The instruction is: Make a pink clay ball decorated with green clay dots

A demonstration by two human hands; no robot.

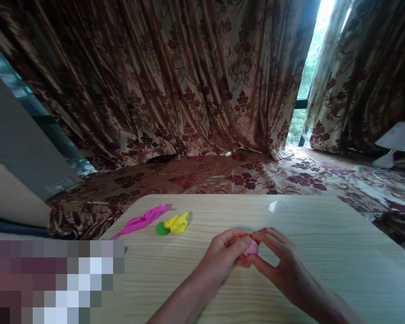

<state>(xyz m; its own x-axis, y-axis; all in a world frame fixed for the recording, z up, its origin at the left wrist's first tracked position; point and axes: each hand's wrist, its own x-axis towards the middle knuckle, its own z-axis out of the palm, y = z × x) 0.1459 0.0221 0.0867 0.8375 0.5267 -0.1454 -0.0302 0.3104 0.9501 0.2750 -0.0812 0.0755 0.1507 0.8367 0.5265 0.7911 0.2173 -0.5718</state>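
Observation:
A small, rounded pink lump that looks like modelling clay (251, 248) is held between both hands just over the table. My left hand (227, 249) is closed around its left side, with the thumb lying on top. From the right, the fingertips and thumb of my right hand (276, 258) pinch the lump, leaving a gap between thumb and forefinger. Parts of the lump are hidden behind the fingers. Farther left lie a crumpled yellow piece (177, 223), a green rounded piece (162, 228) touching it, and a long, twisted magenta piece (143, 220).
The pale wood-grain table (327, 234) has rounded far corners. Behind it are a flower-patterned cloth surface (216, 175) and matching curtains (189, 81). A white lamp (398, 137) stands at the far right. A small bright patch shows near the table's back edge. The lower left is pixelated.

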